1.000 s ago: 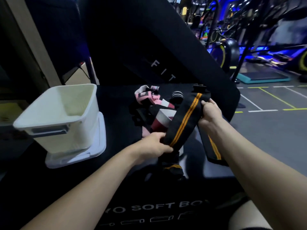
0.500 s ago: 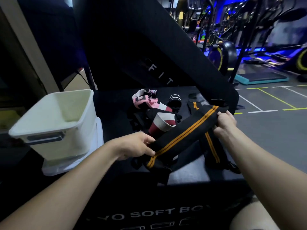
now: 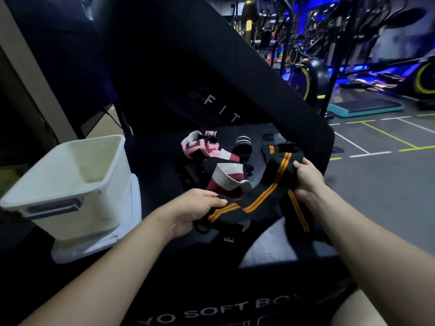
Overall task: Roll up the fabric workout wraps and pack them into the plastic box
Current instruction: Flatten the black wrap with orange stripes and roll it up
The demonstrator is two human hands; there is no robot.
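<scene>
A black wrap with orange stripes (image 3: 263, 196) stretches between my hands over the black soft box (image 3: 211, 311). My left hand (image 3: 195, 210) grips its lower left end, and my right hand (image 3: 306, 177) grips a folded part of it at the upper right. Another length of this black and orange fabric (image 3: 299, 215) hangs below my right hand. Behind lie a red and white wrap (image 3: 226, 177), a pink wrap (image 3: 200, 147) and a rolled black and white wrap (image 3: 242, 147). The white plastic box (image 3: 70, 182) stands open at the left on its lid (image 3: 131, 222).
A black padded slab (image 3: 211, 74) leans up behind the pile of wraps. At the right the soft box ends above grey gym floor (image 3: 376, 184) with painted lines. Exercise bikes and a teal step platform (image 3: 364, 108) stand far back right.
My right hand has drawn in toward the left hand, so the striped wrap is folded and bunched instead of pulled taut. The left hand keeps its hold on the lower end.
</scene>
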